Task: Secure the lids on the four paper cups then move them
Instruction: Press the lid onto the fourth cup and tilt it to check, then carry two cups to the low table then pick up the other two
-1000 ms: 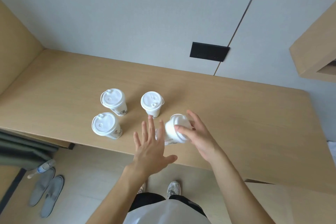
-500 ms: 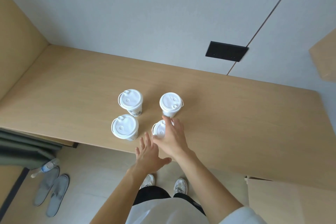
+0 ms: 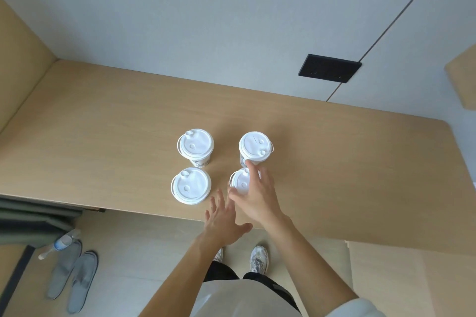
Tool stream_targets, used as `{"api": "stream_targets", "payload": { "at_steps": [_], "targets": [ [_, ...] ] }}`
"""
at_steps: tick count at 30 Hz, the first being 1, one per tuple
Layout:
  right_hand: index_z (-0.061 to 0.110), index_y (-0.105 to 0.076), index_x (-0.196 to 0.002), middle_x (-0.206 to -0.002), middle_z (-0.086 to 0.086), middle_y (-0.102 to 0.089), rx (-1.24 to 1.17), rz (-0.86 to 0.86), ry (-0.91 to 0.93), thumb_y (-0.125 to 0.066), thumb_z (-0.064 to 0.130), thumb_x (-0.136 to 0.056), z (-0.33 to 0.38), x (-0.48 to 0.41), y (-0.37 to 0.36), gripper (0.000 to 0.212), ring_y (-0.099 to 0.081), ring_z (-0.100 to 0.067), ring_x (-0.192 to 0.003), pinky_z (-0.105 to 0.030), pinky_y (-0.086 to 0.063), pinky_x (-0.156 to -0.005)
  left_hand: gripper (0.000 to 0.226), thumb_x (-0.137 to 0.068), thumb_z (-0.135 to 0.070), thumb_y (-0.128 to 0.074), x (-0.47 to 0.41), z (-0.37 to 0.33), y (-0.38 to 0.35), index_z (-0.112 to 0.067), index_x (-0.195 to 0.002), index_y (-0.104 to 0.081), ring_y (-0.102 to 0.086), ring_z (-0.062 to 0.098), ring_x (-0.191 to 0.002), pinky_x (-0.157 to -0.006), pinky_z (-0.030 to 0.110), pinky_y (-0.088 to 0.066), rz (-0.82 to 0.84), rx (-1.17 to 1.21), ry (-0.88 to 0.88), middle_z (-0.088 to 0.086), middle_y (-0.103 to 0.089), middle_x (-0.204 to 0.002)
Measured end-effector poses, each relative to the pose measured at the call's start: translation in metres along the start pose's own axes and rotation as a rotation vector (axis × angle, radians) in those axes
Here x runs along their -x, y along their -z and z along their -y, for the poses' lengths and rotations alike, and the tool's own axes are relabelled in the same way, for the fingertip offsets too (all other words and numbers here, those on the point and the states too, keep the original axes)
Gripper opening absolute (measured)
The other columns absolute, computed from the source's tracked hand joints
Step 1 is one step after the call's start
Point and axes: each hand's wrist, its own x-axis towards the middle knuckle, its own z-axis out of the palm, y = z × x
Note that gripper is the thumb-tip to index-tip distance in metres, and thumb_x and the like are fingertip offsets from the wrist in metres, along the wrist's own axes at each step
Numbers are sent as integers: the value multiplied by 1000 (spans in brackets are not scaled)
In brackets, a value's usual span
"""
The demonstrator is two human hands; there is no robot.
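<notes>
Four white paper cups with white lids stand in a square on the wooden table (image 3: 334, 162). The far left cup (image 3: 195, 146) and the near left cup (image 3: 190, 185) stand free, as does the far right cup (image 3: 255, 148). My right hand (image 3: 255, 194) lies over the near right cup (image 3: 240, 183), its fingers spread across the lid and its thumb against the cup's near side. My left hand (image 3: 223, 220) hovers open just in front of that cup, at the table's front edge, touching nothing.
A black panel (image 3: 329, 68) is set in the grey wall behind the table. Below the table's front edge lie grey slippers (image 3: 72, 275) and a plastic bottle (image 3: 59, 243) on the floor. My shoes (image 3: 258, 258) show under my arms.
My right hand has set the fourth cup down upright at the near right of the square and now rests over its lid. The left hand drew back toward the table's edge.
</notes>
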Motion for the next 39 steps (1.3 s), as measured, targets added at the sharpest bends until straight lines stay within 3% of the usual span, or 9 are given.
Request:
{"api": "stream_targets", "payload": {
  "at_steps": [5, 8, 13, 17, 20, 22, 27, 35, 39],
  "targets": [
    [26, -35, -157, -139, -3, -48, -25, -64, -23, -79, 44, -85, -2, 4, -3, 86, -39, -25, -138, -31, -33, -108, 114, -92, -54, -65, 8, 12, -1, -27, -160, 22, 8, 40, -159, -126, 58, -11, 12, -31, -35, 12, 18, -171],
    [22, -34, -157, -141, -2, -49, -73, -102, -69, -83, 51, -80, -4, 8, 0, 95, -41, -25, -139, -32, -34, -111, 107, -94, -55, -61, 18, 29, -3, -29, -162, 16, -4, 29, -160, -128, 49, -13, 35, 7, -70, 4, 3, -174],
    [15, -22, -164, -165, -5, -33, -140, -94, -172, -87, 58, -75, -12, 22, 11, 119, -30, -22, -154, -30, -27, -119, 73, -95, -55, -63, 50, 66, -1, -24, -157, -39, -45, 13, -142, -114, 25, -32, 11, 160, -46, -6, -47, -158],
    [21, -14, -167, -171, 1, -24, -268, -100, -185, -93, 52, -69, -31, 34, 3, 130, -22, -16, -158, -24, -20, -117, 56, -83, -45, -81, 60, 94, 6, -24, -133, -66, -68, 1, -100, -85, 12, -49, -263, 374, 19, -18, -72, -118],
    [30, -12, -166, -171, 8, -21, -391, -168, -206, -97, 50, -63, -43, 39, -19, 135, -25, -16, -157, -37, -26, -127, 53, -79, -31, -88, 53, 99, 17, -25, -125, -64, -68, 4, -101, -91, 29, -57, -559, 583, 34, -17, -70, -112],
    [31, -13, -166, -169, 10, -23, -466, -245, -231, -99, 48, -60, -46, 38, -37, 137, -31, -15, -155, -45, -32, -126, 68, -74, -28, -92, 41, 98, 22, -26, -132, -56, -64, 10, -112, -96, 33, -53, -674, 659, 33, -12, -66, -121],
    [25, -39, -155, -151, 6, -52, -562, -499, -236, -102, 40, -55, -42, 17, -74, 119, -49, -15, -142, -48, -41, -119, 96, -66, -33, -96, 5, 97, 19, -40, -146, -43, -55, 6, -130, -107, 32, -45, -678, 741, -33, -22, -58, -138],
    [16, -64, -130, -123, 2, -74, -681, -615, -197, -99, 55, -55, -52, -22, -106, 91, -70, -21, -117, -49, -54, -104, 66, -60, -49, -91, -29, 94, 12, -60, -114, -55, -62, -9, -105, -91, 27, -51, -755, 786, -47, -34, -66, -108],
    [11, -70, -121, -113, -1, -78, -709, -639, -205, -99, 49, -59, -57, -24, -114, 78, -74, -23, -108, -50, -57, -100, 75, -55, -64, -87, -36, 96, 10, -36, -120, -62, -67, 5, -106, -95, 41, -56, -745, 779, -50, -17, -72, -108]
  ]
}}
